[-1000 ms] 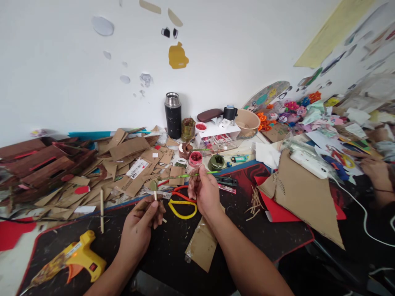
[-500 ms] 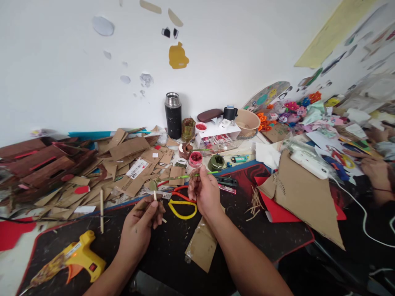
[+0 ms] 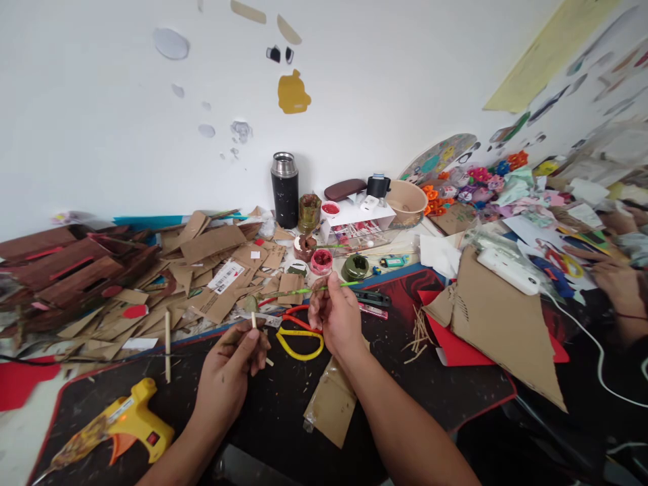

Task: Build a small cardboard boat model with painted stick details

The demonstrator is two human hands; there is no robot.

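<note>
My left hand [image 3: 227, 371] is closed on a thin pale wooden stick [image 3: 254, 320], held roughly upright. At the stick's top is a small green piece [image 3: 252, 304]. My right hand [image 3: 341, 316] pinches a slim green-handled paintbrush [image 3: 291, 292], which lies nearly level. Its bristle end points left, close to the green piece; whether they touch I cannot tell. Beyond my right hand stand an open jar of green paint [image 3: 355, 267] and a jar of red paint [image 3: 321, 261]. Yellow-and-red scissors [image 3: 300, 344] lie between my hands. Dark stains mark my left fingertips.
A yellow glue gun [image 3: 136, 422] lies at front left, below heaped cardboard scraps [image 3: 212, 246]. A black flask [image 3: 285, 196] stands by the wall. Cardboard on a red sheet, with a white power strip [image 3: 507, 271], is at right. Another person's hand [image 3: 615, 280] is at far right.
The brush tip and the green piece have shifted very slightly against each other. Both my hands stay in almost the same place, with the same grip.
</note>
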